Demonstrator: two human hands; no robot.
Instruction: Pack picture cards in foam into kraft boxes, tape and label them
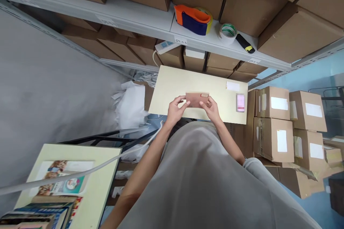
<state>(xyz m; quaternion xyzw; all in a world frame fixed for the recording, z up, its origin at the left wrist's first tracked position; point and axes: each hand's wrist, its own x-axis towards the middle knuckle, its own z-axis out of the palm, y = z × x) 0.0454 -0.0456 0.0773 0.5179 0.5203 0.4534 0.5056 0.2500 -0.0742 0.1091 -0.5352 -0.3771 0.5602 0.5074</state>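
Note:
Between my hands is a flat, reddish-brown rectangular item (195, 97) with a small framed patch at its upper right corner; it could be a thin box or a wallet, I cannot tell which. My left hand (176, 109) grips its left end, thumb on the near face. At the right end my right hand (211, 108) pinches it the same way, fingers behind. Both hands hold it over the pale yellow tabletop (166, 89). Right of them on the table lie a phone (240, 102) with a pink screen and a white label (232, 86).
Above the table, a grey shelf (150, 21) bears an orange tape dispenser (193, 19), a tape roll (228, 33) and a black-yellow cutter (245, 43). Stacked cartons (274, 139) stand at right. A white hose (107, 166) crosses the left, near a second table (103, 186) with books.

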